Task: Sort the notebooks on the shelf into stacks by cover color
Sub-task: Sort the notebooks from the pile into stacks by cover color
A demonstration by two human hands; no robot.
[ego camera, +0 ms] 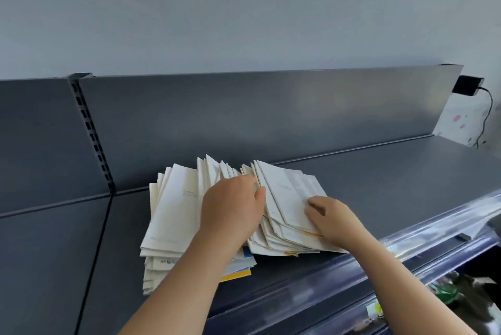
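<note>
A fanned heap of thin notebooks [173,207] lies on the dark grey shelf [393,188]; most show white or cream backs. Blue and yellow covers [241,271] peek out at the bottom front of the heap. My left hand [233,207] rests on the middle of the heap, its fingers curled around the edges of several upright notebooks. My right hand [333,218] lies flat on the right group of notebooks [290,193], fingertips pressing the top white one. Both forearms reach in from the lower edge.
The shelf's grey back panel [244,115] rises behind the heap, with a slotted upright [92,134] at left. A clear price rail [406,248] runs along the front edge. A black box with a cable [467,85] hangs on the right wall. Goods show on lower shelves.
</note>
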